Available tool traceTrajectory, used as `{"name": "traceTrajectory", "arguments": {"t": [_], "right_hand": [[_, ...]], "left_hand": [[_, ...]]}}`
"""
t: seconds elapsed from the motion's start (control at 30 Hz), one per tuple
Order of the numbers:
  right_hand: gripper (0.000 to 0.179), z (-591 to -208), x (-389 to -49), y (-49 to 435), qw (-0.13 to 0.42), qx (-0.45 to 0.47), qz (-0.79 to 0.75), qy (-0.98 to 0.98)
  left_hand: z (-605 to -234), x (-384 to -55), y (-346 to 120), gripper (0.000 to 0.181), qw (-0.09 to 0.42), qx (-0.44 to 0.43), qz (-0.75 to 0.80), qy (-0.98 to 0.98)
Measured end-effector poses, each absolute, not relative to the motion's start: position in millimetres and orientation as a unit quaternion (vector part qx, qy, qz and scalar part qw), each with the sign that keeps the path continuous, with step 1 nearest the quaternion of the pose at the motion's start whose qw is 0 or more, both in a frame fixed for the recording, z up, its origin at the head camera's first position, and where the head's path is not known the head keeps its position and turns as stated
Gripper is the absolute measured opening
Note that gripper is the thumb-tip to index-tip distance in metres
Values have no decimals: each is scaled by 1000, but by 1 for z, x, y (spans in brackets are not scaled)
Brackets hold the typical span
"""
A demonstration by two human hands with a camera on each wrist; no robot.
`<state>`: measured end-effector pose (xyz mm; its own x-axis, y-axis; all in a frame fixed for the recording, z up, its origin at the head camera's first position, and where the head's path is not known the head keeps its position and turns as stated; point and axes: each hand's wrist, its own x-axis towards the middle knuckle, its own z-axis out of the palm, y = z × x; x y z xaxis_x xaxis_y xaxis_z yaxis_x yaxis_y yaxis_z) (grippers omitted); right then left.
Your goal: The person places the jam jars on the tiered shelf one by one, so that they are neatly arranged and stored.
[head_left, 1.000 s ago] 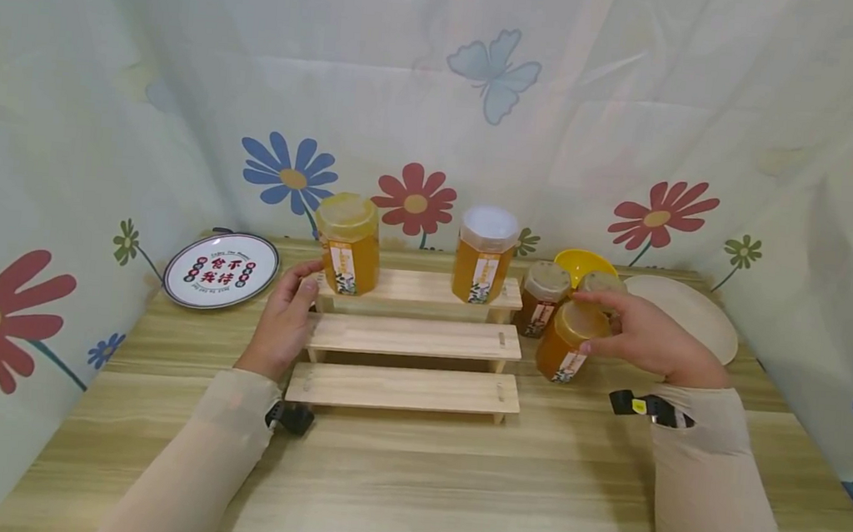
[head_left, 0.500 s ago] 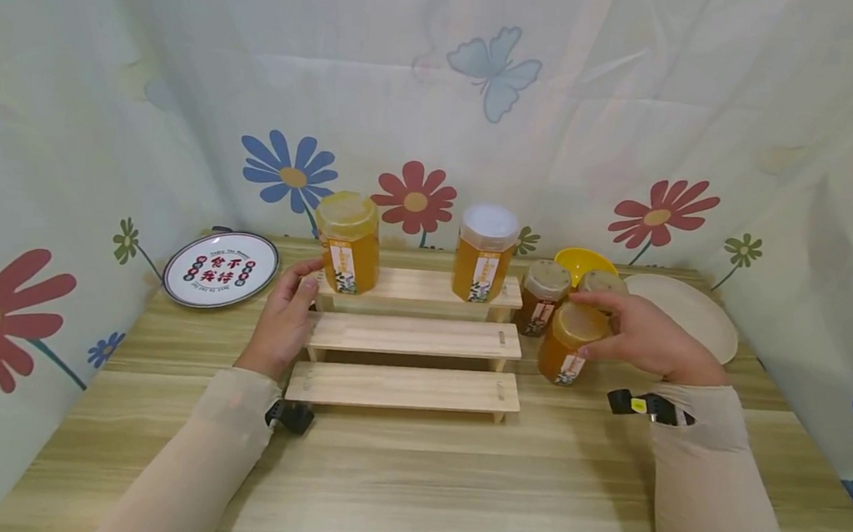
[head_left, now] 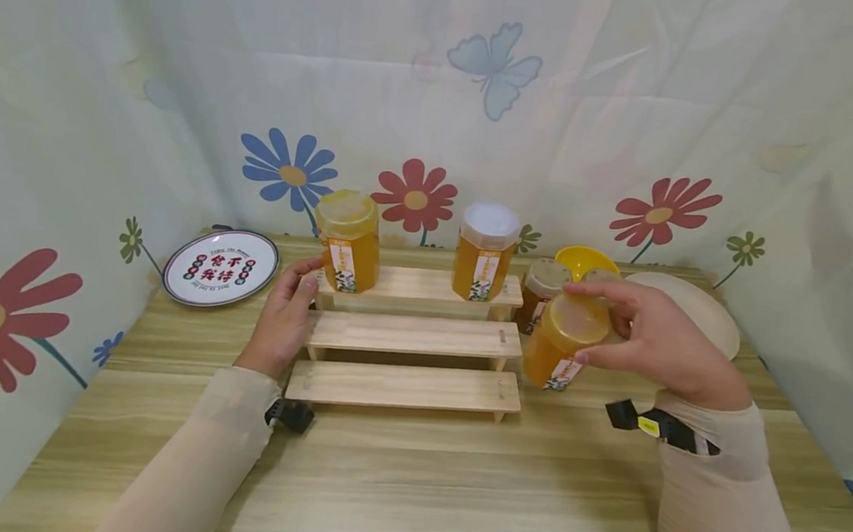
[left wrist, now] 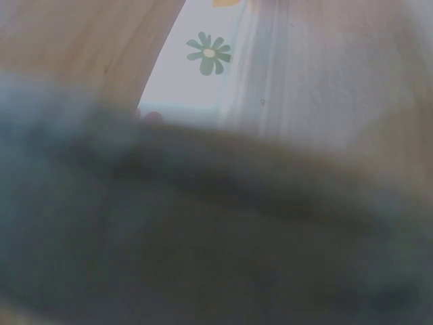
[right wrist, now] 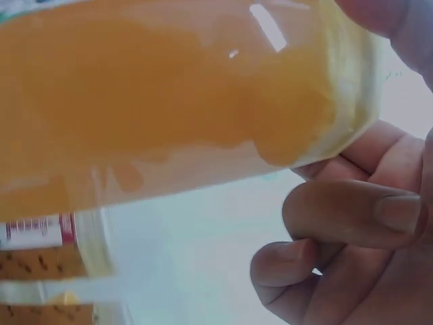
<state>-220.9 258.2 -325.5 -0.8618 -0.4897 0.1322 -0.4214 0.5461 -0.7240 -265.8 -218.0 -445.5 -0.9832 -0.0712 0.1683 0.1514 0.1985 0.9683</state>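
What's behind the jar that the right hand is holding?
Behind the held jar, the head view shows part of a darker jar, the top of another jar and a yellow bowl. The held jar and right hand hide the rest of both jars there.

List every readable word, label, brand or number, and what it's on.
"食不我待": large red characters on the plate; its smaller lettering is too small.
Labels on held jar, left shelf jar, right shelf jar, dark jar: too small.
Barcode label, right wrist view: too blurred.
Yellow wrist tag: unreadable.
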Motion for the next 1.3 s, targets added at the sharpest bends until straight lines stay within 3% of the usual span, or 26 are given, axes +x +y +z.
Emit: {"name": "traceTrajectory", "arguments": {"t": [0.2,0.6,1.3], "right_hand": [[73,-327,-217,244,10,-277,-452,848],[74,-343,-228,214,45,-271,-525,806],[71,-360,-228,175,7,-253,-524,814]], "left_hand": [[-446,-267,-219,47,96,-35,-629,-770],[-448,-268,-218,46,100,-38,-629,-770],[-449,-268,-220,46,94,-43,-633,-767]]}}
